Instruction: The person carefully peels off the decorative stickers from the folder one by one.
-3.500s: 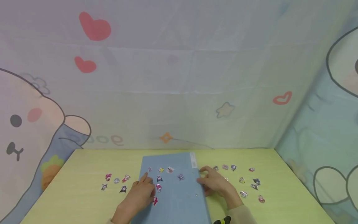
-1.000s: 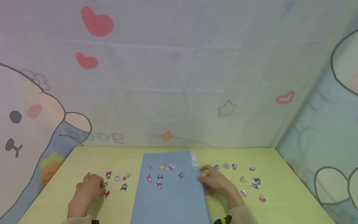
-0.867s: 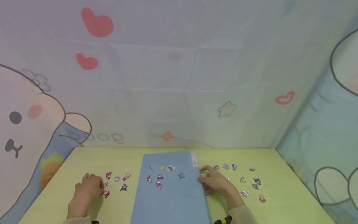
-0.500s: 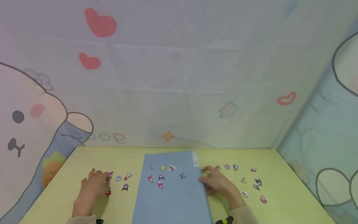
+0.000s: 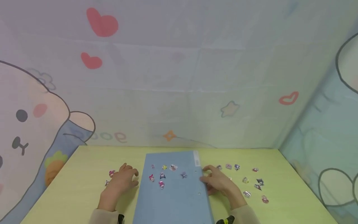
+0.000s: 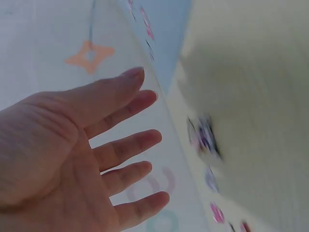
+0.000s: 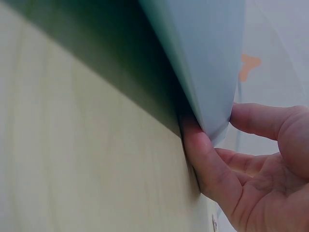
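A light blue folder (image 5: 173,205) lies on the table with several small cartoon stickers on its upper part, a pink one (image 5: 161,184) lowest. Just left of its edge, my left hand (image 5: 120,182) hovers over the table and holds nothing. The left wrist view shows that hand's palm (image 6: 82,150) with thumb and fingers extended. My right hand (image 5: 219,183) pinches the folder's right edge. In the right wrist view the thumb is on one face of the folder (image 7: 212,63) and a finger is tucked beneath. My left hand hides part of the left sticker group.
Stickers lie left of the folder, including a pink one (image 5: 112,173) and a dark one (image 5: 107,182). Several more, such as a pink sticker (image 5: 265,199), are scattered to the right on the pale yellow table (image 5: 293,208). A printed cloth backdrop (image 5: 179,118) stands behind.
My left hand carried a red sticker from the folder to the left group and let go, then moved right towards the folder. My right hand has kept its grip on the edge.
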Available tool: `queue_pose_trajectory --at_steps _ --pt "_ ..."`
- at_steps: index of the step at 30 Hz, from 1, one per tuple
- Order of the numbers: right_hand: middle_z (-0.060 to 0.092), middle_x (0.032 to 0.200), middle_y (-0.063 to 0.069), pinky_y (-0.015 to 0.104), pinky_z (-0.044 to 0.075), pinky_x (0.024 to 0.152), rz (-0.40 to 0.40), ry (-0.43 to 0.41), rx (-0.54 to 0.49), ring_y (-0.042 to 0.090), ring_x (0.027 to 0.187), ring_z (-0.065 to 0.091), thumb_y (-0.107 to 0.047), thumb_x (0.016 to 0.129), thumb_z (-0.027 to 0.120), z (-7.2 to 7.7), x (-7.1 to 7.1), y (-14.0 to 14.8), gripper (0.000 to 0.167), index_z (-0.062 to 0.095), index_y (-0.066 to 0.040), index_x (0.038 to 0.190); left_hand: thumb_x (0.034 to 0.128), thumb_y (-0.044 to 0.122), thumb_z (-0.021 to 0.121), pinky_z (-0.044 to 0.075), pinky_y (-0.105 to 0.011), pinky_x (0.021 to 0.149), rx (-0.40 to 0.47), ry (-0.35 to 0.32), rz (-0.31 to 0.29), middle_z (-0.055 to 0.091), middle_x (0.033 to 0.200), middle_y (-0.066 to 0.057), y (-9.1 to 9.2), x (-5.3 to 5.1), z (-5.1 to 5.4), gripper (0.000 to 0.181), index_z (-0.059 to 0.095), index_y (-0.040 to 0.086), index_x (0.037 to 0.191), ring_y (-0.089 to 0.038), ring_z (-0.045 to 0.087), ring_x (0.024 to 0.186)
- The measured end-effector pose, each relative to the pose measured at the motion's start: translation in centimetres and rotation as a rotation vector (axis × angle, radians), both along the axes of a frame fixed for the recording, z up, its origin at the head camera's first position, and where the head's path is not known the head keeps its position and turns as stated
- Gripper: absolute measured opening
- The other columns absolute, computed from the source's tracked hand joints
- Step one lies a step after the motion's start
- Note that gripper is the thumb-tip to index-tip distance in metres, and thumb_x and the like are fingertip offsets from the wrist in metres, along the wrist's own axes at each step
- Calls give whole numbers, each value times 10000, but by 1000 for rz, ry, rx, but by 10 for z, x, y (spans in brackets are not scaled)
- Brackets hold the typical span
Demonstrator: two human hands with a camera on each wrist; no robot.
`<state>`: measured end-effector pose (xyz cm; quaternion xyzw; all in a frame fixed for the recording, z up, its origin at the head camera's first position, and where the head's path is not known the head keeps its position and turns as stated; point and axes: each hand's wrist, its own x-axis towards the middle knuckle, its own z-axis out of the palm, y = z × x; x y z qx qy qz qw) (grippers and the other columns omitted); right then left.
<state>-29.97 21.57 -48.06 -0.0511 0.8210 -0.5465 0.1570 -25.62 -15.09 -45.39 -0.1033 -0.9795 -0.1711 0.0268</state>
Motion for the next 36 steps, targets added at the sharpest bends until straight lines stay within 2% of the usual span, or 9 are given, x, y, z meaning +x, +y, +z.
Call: queue_pose_trajectory --at_steps 6,11,16,23,30,36 --pt "594 908 186 408 567 556 -9 -11 3 275 651 633 -80 917 642 1 1 1 540 389 54 1376 840 115 760 363 -686 938 28 0 -9 592 1158 -190 34 -13 -3 184 698 54 1002 -512 347 1318" --pt "598 912 189 410 569 559 1 -10 -1 278 655 641 -80 922 637 4 1 1 544 379 58 1380 849 107 749 359 -693 945 4 -10 10 600 1168 -203 47 -20 -6 209 711 60 1048 -500 362 1313" --pt "599 908 185 404 567 554 -5 -2 12 274 653 643 -77 921 636 4 1 2 535 385 55 1374 839 71 744 354 -691 941 -23 -37 20 592 1174 -214 53 -21 -4 278 694 60 1112 -499 364 1306" --pt "597 896 184 402 567 548 -3 2 9 269 638 636 -77 912 645 3 1 1 544 390 67 1372 825 22 732 393 -676 891 -41 -1 3 610 1055 -169 56 -18 -2 141 676 95 932 -488 398 1280" --pt "595 905 183 407 569 566 0 -5 2 275 660 637 -92 911 650 2 1 2 530 409 55 1360 821 13 743 410 -637 835 -37 16 -11 566 906 -82 55 -18 -6 226 550 129 795 -500 402 1275" --pt "596 902 184 407 568 566 9 -3 0 278 666 634 -94 913 650 3 0 2 527 409 53 1358 824 25 744 401 -651 883 -38 14 7 599 980 -112 56 -20 -8 190 584 127 826 -495 388 1295"
